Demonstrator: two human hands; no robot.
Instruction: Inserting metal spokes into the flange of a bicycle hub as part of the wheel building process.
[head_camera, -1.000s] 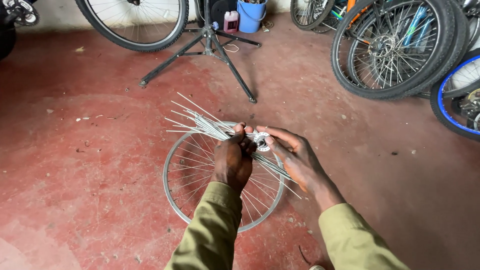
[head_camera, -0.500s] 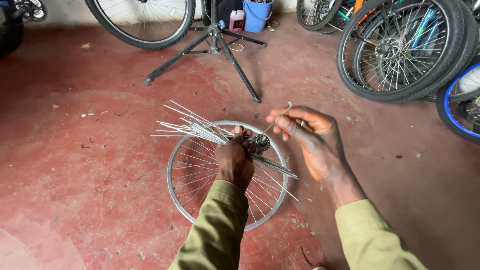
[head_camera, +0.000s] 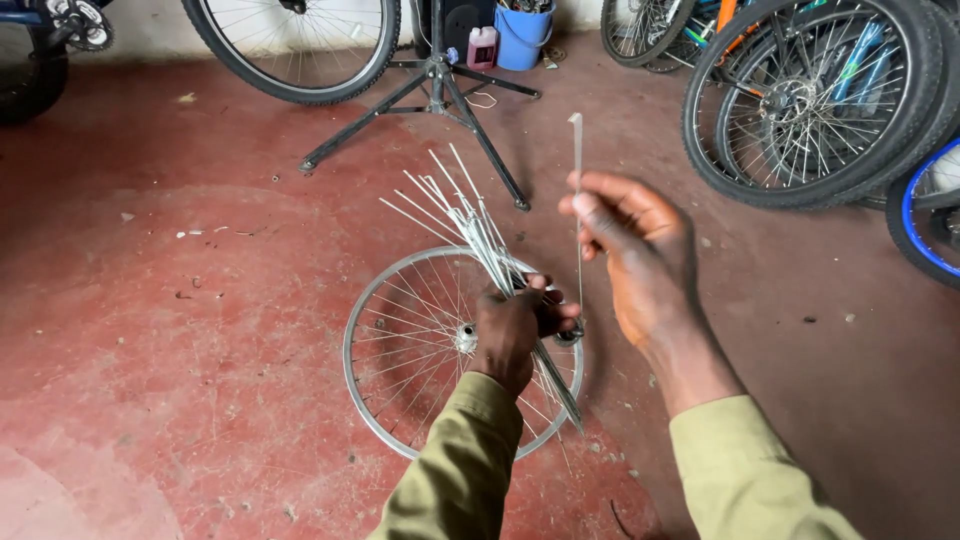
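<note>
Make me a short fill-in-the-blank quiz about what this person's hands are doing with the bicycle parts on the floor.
1. The left hand grips a bundle of loose metal ____.
2. The right hand pinches a single spoke that stands nearly ____.
3. Under the hands a bare wheel rim lies flat on the ____ floor.
4. Behind the black repair stand sits a ____ bucket.

Missing words: spokes; upright; red; blue

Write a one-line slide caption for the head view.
Left hand grips a bundle of spokes above a bare wheel rim while the right hand lifts a single spoke.
</note>
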